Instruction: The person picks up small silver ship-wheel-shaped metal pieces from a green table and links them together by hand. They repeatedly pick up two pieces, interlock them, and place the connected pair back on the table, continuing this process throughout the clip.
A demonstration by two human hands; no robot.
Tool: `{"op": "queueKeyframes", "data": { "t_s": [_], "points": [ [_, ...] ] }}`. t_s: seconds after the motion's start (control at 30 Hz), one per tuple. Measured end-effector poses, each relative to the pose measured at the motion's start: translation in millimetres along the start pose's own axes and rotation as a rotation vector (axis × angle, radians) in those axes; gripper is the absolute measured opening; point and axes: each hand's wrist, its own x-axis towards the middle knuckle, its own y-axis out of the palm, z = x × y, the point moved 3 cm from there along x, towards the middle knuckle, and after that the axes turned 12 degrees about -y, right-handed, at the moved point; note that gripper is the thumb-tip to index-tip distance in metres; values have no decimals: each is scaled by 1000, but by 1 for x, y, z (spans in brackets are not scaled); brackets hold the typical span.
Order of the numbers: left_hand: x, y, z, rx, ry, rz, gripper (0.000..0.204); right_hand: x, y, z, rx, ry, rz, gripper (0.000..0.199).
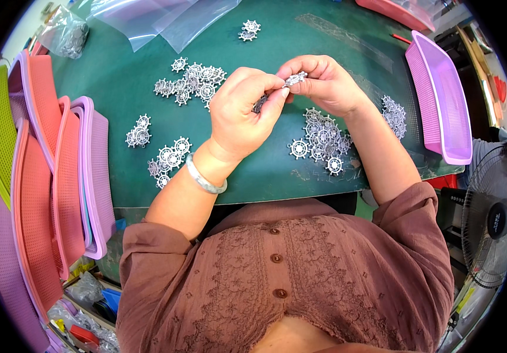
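Note:
Above the green tabletop, my two hands meet at small silver ship's-wheel charms. My right hand pinches them between thumb and fingers. My left hand is closed with its fingertips at the same charms, and a darker metal piece shows inside its curled fingers. How many charms are held is hidden. Loose piles of like charms lie around: a big one beyond my left hand, smaller ones left of my left wrist, another pile below my right hand, and some beyond my right forearm.
Stacked pink, purple and green baskets line the left edge. A purple basket stands at the right, near a fan. Clear plastic sheets, a filled clear bag and two charms lie at the far side.

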Motion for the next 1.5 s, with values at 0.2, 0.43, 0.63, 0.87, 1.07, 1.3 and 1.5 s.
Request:
{"op": "queueKeyframes", "data": {
  "t_s": [0.2, 0.43, 0.63, 0.87, 1.07, 1.3, 1.5],
  "points": [
    [0, 0, 2, -17, -35, 5, 13, 1, -1, 0, -30, 2, -13, 16],
    [-1, 1, 15, -116, -246, 17, 7, 1, 1, 9, -217, -10, -81, 16],
    [-3, 2, 21, -115, -314, 59, 6, 1, 1, 9, -400, -118, -96, 14],
    [-4, 3, 24, -93, -279, 61, 11, 1, 4, 16, -653, -256, -112, 13],
    [-7, 5, 27, -222, -535, 39, 16, 1, 8, 22, -884, -375, -88, 14],
    [-7, 6, 28, -289, -598, 49, 15, 1, 10, 23, -1035, -470, -82, 14],
    [-8, 7, 31, -386, -714, 100, 14, 1, 12, 25, -1161, -564, -48, 14]
  ]
}}
